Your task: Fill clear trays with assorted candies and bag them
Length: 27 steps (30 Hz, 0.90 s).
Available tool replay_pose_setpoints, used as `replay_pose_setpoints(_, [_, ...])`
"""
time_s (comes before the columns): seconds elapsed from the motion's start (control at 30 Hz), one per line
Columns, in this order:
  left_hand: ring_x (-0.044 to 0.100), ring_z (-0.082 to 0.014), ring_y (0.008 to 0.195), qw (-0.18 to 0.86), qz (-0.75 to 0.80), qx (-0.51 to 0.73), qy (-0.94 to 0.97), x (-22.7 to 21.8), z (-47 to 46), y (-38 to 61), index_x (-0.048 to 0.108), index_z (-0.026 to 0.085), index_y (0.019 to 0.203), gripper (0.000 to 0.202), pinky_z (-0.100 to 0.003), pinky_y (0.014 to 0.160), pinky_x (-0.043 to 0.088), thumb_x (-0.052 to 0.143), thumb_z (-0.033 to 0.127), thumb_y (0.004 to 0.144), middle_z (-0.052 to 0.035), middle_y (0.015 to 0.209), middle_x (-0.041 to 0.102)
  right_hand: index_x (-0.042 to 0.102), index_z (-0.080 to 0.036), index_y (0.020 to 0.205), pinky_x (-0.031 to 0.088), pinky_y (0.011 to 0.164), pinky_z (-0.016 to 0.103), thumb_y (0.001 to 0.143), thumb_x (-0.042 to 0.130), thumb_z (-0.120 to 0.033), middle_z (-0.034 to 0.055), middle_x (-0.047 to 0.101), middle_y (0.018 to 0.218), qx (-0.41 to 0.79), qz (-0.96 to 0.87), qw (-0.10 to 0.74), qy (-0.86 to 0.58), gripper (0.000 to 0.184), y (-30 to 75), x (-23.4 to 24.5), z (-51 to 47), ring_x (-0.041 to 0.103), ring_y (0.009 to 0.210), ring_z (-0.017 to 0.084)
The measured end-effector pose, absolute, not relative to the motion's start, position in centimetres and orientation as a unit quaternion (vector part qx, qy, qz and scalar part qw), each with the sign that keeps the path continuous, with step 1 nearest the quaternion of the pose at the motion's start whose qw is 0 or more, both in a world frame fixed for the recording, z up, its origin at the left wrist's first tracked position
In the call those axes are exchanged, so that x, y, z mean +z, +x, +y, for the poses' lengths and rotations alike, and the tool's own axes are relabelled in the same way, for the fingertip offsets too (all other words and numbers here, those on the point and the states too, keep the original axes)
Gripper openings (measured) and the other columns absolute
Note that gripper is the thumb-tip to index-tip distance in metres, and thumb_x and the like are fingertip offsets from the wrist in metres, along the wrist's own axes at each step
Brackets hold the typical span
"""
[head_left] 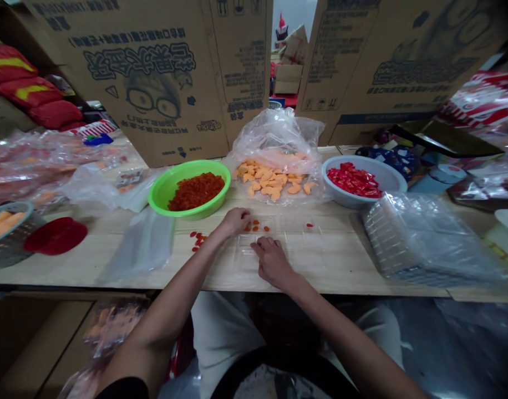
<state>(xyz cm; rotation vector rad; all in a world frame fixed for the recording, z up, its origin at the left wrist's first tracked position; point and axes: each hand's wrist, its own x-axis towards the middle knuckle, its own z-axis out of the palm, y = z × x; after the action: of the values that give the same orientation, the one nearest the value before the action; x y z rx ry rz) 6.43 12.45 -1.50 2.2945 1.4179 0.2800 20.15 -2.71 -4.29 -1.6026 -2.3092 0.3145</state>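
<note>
My left hand [235, 220] rests on the wooden table [341, 266] with fingers curled, touching the far left corner of a clear plastic tray [254, 252], next to small orange-red pieces [257, 226]. My right hand [272, 259] lies on the same tray, fingers bent and pressed down on it. What the left fingers pinch, if anything, is hidden. Behind the hands stand a green bowl [190, 188] of dark orange pieces, an open plastic bag of pale orange snacks [274, 180] and a grey bowl [364, 180] of red wrapped pieces.
A stack of clear trays in a plastic bag [424, 238] lies at right. Loose clear bags [141, 244], a red lid [56, 235] and a mesh basket [6, 233] lie at left. Large cardboard boxes [162, 72] wall the back.
</note>
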Motion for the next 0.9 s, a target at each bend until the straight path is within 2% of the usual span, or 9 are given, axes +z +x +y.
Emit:
replay_pose_setpoints(0.1, [0.064,-0.0163,0.083,0.239,0.487,0.108,0.833,-1.5,12.2,8.5,0.07,0.011,0.112,0.034,-0.024,0.076,0.049,0.047,0.017,0.087,-0.0074,0.096,0.074,0.059,-0.013,0.126,0.034,0.09,0.04,0.076,0.055,-0.008,0.0149,0.056,0.119,0.106,-0.806,0.157,-0.56,0.051,20.2,-4.3,-2.7,0.046,0.108,0.028])
replay_pose_setpoints(0.23, [0.064,-0.0161,0.083,0.26,0.44,0.096,0.854,-1.7,12.5,10.9,0.075,0.016,0.1,0.024,-0.024,0.079,0.048,0.058,0.018,0.084,-0.0048,0.092,0.073,0.059,-0.013,0.126,0.034,0.089,0.039,0.076,0.055,-0.008,0.0144,0.056,0.117,0.099,-0.805,0.159,-0.563,0.05,20.1,-4.4,-2.7,0.047,0.108,0.027])
replay_pose_setpoints(0.33, [0.063,-0.0166,0.081,0.239,0.439,0.113,0.859,-1.8,12.9,11.1,0.075,0.016,0.106,0.029,-0.026,0.079,0.048,0.066,0.022,0.08,-0.0058,0.093,0.07,0.06,-0.013,0.124,0.034,0.087,0.039,0.076,0.054,-0.009,0.0138,0.056,0.114,0.094,-0.804,0.163,-0.564,0.048,20.1,-4.4,-2.7,0.047,0.106,0.027])
replay_pose_setpoints(0.47, [0.061,-0.016,0.079,0.19,0.471,0.167,0.845,-1.5,13.1,9.2,0.075,0.014,0.098,0.023,-0.025,0.076,0.047,0.058,0.023,0.085,-0.0066,0.09,0.069,0.059,-0.014,0.123,0.034,0.087,0.038,0.076,0.055,-0.009,0.0129,0.056,0.112,0.093,-0.804,0.168,-0.563,0.047,20.2,-4.3,-2.8,0.047,0.104,0.026])
replay_pose_setpoints(0.6, [0.06,-0.0149,0.071,0.197,0.453,0.094,0.864,-1.4,12.5,7.6,0.076,0.017,0.091,0.019,-0.023,0.068,0.045,0.062,0.021,0.078,-0.0031,0.079,0.07,0.059,-0.014,0.123,0.035,0.087,0.039,0.076,0.056,-0.009,0.0139,0.055,0.113,0.096,-0.805,0.164,-0.562,0.047,20.2,-4.3,-2.9,0.046,0.104,0.027])
replay_pose_setpoints(0.7, [0.062,-0.0169,0.073,0.186,0.466,0.075,0.862,-1.6,11.9,7.7,0.076,0.017,0.087,0.016,-0.024,0.067,0.044,0.063,0.023,0.079,-0.0052,0.08,0.072,0.059,-0.014,0.122,0.035,0.086,0.039,0.075,0.056,-0.008,0.0141,0.056,0.113,0.095,-0.806,0.159,-0.562,0.047,20.1,-4.4,-3.0,0.047,0.104,0.027])
replay_pose_setpoints(0.8, [0.063,-0.0183,0.075,0.171,0.486,0.09,0.852,-1.6,11.4,8.4,0.075,0.015,0.089,0.019,-0.025,0.067,0.043,0.06,0.024,0.082,-0.0074,0.082,0.073,0.06,-0.014,0.121,0.035,0.086,0.039,0.075,0.055,-0.008,0.0137,0.056,0.113,0.097,-0.807,0.163,-0.559,0.047,20.1,-4.6,-3.2,0.047,0.104,0.027])
replay_pose_setpoints(0.9, [0.063,-0.0171,0.073,0.188,0.461,0.078,0.864,-1.2,11.3,9.3,0.075,0.017,0.092,0.02,-0.024,0.065,0.042,0.059,0.025,0.082,-0.0052,0.082,0.073,0.06,-0.014,0.122,0.035,0.085,0.039,0.074,0.055,-0.008,0.0136,0.056,0.112,0.096,-0.805,0.169,-0.561,0.048,20.1,-4.6,-3.3,0.046,0.104,0.027])
